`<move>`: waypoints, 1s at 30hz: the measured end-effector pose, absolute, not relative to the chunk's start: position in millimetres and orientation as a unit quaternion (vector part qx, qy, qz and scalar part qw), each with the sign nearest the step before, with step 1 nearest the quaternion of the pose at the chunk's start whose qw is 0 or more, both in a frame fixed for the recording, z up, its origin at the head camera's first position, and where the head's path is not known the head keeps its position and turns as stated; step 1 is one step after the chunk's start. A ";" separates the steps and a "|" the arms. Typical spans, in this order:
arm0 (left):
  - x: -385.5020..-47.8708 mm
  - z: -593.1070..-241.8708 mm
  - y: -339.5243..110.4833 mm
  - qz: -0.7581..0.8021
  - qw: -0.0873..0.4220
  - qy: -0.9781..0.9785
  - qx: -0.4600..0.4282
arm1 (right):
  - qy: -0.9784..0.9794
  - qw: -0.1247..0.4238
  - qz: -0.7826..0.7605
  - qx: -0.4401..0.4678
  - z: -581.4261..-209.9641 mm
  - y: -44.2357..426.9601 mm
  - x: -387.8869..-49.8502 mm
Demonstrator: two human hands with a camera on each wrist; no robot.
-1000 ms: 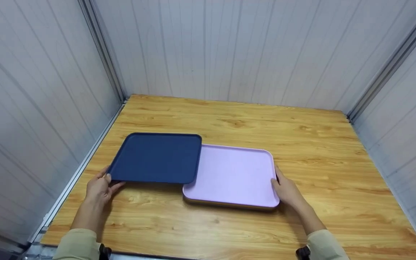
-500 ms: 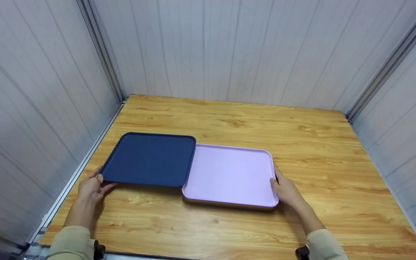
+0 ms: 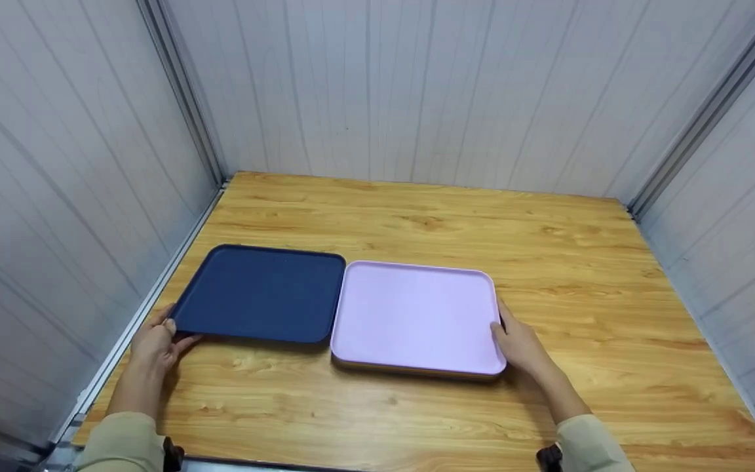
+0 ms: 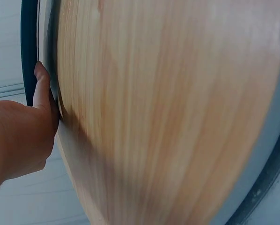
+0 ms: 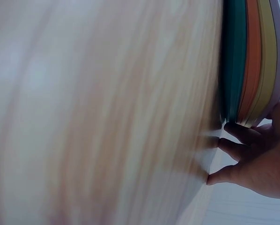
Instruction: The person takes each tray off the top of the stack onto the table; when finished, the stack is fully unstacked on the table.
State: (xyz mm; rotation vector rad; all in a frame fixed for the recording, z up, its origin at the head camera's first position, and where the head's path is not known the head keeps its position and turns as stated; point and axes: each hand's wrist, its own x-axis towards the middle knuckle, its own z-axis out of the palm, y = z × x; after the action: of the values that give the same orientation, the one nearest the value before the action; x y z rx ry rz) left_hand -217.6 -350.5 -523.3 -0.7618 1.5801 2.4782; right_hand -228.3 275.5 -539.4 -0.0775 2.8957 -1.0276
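Observation:
In the head view, my left hand (image 3: 154, 342) pinches the near left corner of a navy blue tray (image 3: 261, 295), thumb on top and fingers beneath. The tray hangs slightly above the table, just left of a stack topped by a lilac tray (image 3: 417, 318). My right hand (image 3: 523, 346) rests against the stack's right side, its thumb on the lilac rim. From the right wrist, an orange tray (image 5: 253, 61), a yellow tray (image 5: 267, 61) and a teal tray (image 5: 236, 61) show under the lilac one. The fingers there are spread and fairly straight, their tips near the tabletop.
A wood-grain table (image 3: 430, 226) lies under everything. Pale panel walls stand at its left, back (image 3: 377, 92) and right. My left hand is close to the table's left edge beside the wall. The front edge runs along the bottom of the head view.
My left hand has drawn the navy tray leftward and lower, off its overlap with the lilac tray, whose left side now shows. The right hand and the stack have stayed in place.

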 end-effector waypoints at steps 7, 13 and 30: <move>-219.2 -526.3 -348.9 0.804 0.043 0.540 -0.244 | 0.940 0.033 -0.340 -0.023 -540.3 276.7 -228.7; -214.6 -529.5 -347.6 0.789 0.031 0.562 -0.245 | 0.939 0.036 -0.340 -0.023 -539.8 277.0 -228.8; -217.6 -516.4 -330.2 0.659 -0.026 0.687 -0.307 | 0.941 0.026 -0.336 -0.023 -542.3 279.0 -229.0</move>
State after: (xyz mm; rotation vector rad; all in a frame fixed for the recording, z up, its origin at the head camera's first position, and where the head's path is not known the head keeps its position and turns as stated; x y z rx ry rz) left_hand -217.6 -330.2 -516.4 -0.9807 2.1929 2.1036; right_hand -229.0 279.0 -542.3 -0.0704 2.9100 -1.0371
